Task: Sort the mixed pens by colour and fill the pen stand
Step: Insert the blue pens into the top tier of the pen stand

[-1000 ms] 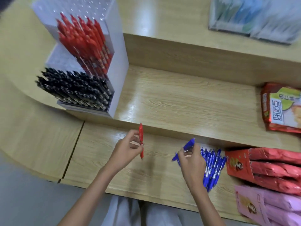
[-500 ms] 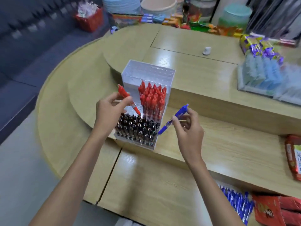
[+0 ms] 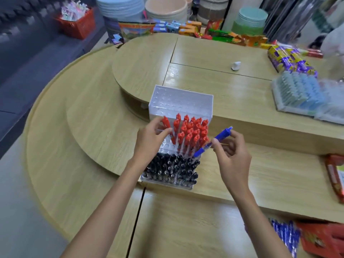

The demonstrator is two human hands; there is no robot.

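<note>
A clear three-tier pen stand [image 3: 183, 101] sits on the middle wooden step. Its top tier shows bare holes, the middle tier holds several red pens [image 3: 191, 132], the bottom tier several black pens [image 3: 173, 169]. My left hand [image 3: 150, 141] pinches a red pen [image 3: 166, 122] over the left part of the red tier, its tip down among the holes. My right hand [image 3: 232, 157] pinches a blue pen [image 3: 214, 141], held slanted just right of the red pens. A heap of blue pens [image 3: 285, 234] lies on the lowest step at the bottom right.
Red snack packets [image 3: 323, 239] lie beside the blue heap, another red packet [image 3: 336, 175] at the right edge. Pale blue packs [image 3: 299, 94] and purple-yellow packs [image 3: 290, 60] lie on the upper step, with a small white object [image 3: 236, 65]. Stacked bowls and goods stand behind the counter.
Both hands rose from the lowest step to the stand, carrying the pens. The red pen has gone from above the black tier to the red tier's left holes; the blue pen hovers nearby.
</note>
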